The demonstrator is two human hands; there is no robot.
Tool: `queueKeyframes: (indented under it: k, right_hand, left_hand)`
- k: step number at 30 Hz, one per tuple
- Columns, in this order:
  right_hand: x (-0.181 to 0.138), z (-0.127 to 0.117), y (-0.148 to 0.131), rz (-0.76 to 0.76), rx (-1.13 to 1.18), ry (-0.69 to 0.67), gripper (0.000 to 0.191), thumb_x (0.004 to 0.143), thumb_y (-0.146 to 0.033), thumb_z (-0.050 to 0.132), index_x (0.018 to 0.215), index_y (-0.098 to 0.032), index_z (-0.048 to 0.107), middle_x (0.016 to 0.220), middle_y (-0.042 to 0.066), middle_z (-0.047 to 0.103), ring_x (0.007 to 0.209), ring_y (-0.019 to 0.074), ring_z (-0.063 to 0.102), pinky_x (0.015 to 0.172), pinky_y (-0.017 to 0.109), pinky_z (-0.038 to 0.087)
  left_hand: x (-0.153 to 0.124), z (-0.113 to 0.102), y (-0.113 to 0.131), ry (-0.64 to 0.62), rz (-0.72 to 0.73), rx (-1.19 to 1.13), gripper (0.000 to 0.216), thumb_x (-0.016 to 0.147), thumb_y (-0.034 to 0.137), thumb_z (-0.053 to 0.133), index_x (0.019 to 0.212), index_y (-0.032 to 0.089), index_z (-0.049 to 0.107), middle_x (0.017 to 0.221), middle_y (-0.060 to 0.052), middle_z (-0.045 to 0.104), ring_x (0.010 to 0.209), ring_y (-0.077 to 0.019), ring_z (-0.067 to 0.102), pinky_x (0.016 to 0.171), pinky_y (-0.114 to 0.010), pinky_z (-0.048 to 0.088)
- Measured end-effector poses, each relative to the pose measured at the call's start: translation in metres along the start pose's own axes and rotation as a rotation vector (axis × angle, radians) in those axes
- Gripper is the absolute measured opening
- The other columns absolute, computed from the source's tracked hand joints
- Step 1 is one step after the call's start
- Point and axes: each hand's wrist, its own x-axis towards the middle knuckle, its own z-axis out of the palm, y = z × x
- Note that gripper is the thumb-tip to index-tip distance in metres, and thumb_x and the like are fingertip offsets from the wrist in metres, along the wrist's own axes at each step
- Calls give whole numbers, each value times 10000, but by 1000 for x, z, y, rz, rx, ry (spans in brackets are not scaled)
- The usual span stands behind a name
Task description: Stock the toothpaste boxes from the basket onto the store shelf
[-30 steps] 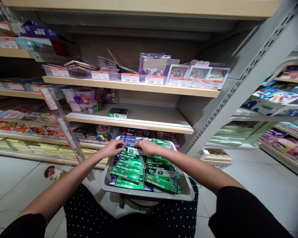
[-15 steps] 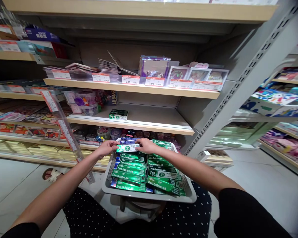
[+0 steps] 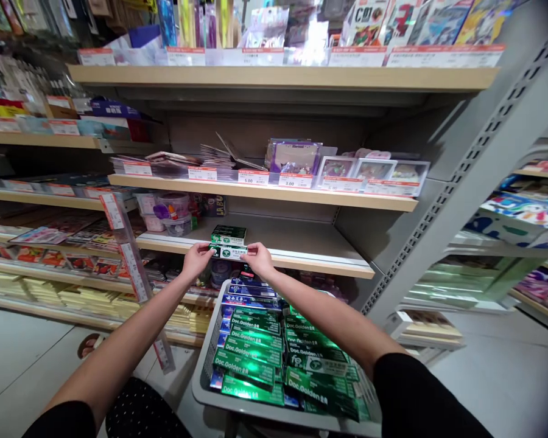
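Observation:
Between my two hands is a green and white toothpaste box [image 3: 229, 252], gripped by its ends at the front edge of the lower shelf [image 3: 296, 243]. My left hand [image 3: 198, 258] pinches the left end, and my right hand [image 3: 258, 258] pinches the right end. Just behind it, a small stack of like green toothpaste boxes [image 3: 229, 233] lies on that shelf. Below my hands stands a grey plastic basket [image 3: 201, 380] filled with rows of green Doc.Golden boxes [image 3: 251, 350] and some blue boxes [image 3: 251, 292] at its far end.
Clear plastic tubs [image 3: 172, 213] stand left of the stack. Card packs and framed items [image 3: 335, 172] line the shelf above, behind price labels. A label strip [image 3: 128, 267] hangs at the left, and a perforated metal upright [image 3: 438, 201] rises at the right.
Both hands have carried the toothpaste box up and forward from above the basket to the shelf edge. The camera view has tilted upward, showing more of the top shelf.

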Motion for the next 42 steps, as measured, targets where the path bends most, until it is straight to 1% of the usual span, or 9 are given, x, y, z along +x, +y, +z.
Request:
queueKeyframes:
  k: [4, 8, 13, 18, 21, 26, 33, 36, 42]
  right_hand:
    - [23, 22, -3, -38, -3, 94, 303, 681, -194, 704, 948, -173, 561, 975, 46, 648, 871, 157, 655, 827, 287, 530]
    - [33, 34, 5, -76, -124, 142, 257, 706, -173, 646, 950, -178, 565, 1027, 61, 619, 894, 165, 631, 855, 305, 514]
    - [39, 34, 11, -77, -206, 150, 277, 749, -185, 623, 1014, -174, 543, 1150, 108, 560, 892, 160, 628, 863, 301, 509]
    - [46, 35, 13, -86, -284, 115, 308, 801, -164, 552, 1103, -177, 494, 1139, 123, 590, 1000, 209, 623, 878, 346, 506]
    - [52, 35, 10, -62, -346, 100, 299, 813, -172, 554, 1108, -169, 503, 1144, 144, 596, 1023, 232, 618, 892, 358, 500]
    - [63, 35, 4, -3, -385, 110, 256, 803, -208, 615, 1045, -145, 559, 1079, 147, 633, 1013, 245, 621, 920, 347, 489]
    - [74, 42, 20, -125, -315, 130, 261, 812, -180, 584, 1072, -181, 563, 996, 103, 659, 978, 236, 637, 890, 352, 504]
    - [75, 44, 26, -164, -306, 123, 302, 813, -169, 576, 1112, -192, 541, 1016, 99, 656, 998, 236, 631, 903, 360, 496]
    - [74, 47, 26, -126, -287, 157, 296, 785, -196, 625, 1067, -157, 543, 1051, 110, 647, 994, 218, 625, 913, 329, 483]
  left_hand:
    - [27, 1, 0, 87, 47, 194, 252, 734, 269, 675, 954, 166, 609, 971, -95, 710, 942, -225, 677, 876, -366, 516]
    - [37, 3, -9, 90, 55, 246, 234, 722, 253, 677, 932, 176, 607, 951, -91, 709, 921, -235, 678, 867, -371, 507]
    - [47, 7, -14, 46, 70, 277, 229, 718, 270, 686, 917, 192, 605, 958, -82, 709, 934, -240, 670, 876, -368, 496]
    - [55, 11, -11, 28, 70, 320, 250, 714, 288, 696, 921, 197, 591, 980, -92, 705, 958, -252, 662, 879, -371, 494]
    - [61, 11, -10, 26, 73, 321, 247, 701, 284, 700, 896, 196, 577, 962, -89, 702, 941, -247, 664, 873, -370, 500]
    - [77, 13, -17, 3, 49, 222, 244, 675, 272, 711, 832, 199, 540, 873, -59, 689, 910, -232, 669, 865, -371, 517]
    - [95, 13, -35, -69, 39, 47, 260, 671, 247, 710, 840, 192, 521, 897, -58, 694, 967, -214, 672, 897, -356, 523]
    - [95, 13, -36, -59, 33, 42, 269, 664, 232, 720, 841, 191, 522, 914, -68, 699, 970, -220, 674, 893, -358, 522]
    - [88, 17, -25, 25, 30, 187, 226, 703, 220, 694, 883, 176, 563, 967, -95, 713, 976, -232, 671, 876, -337, 509]
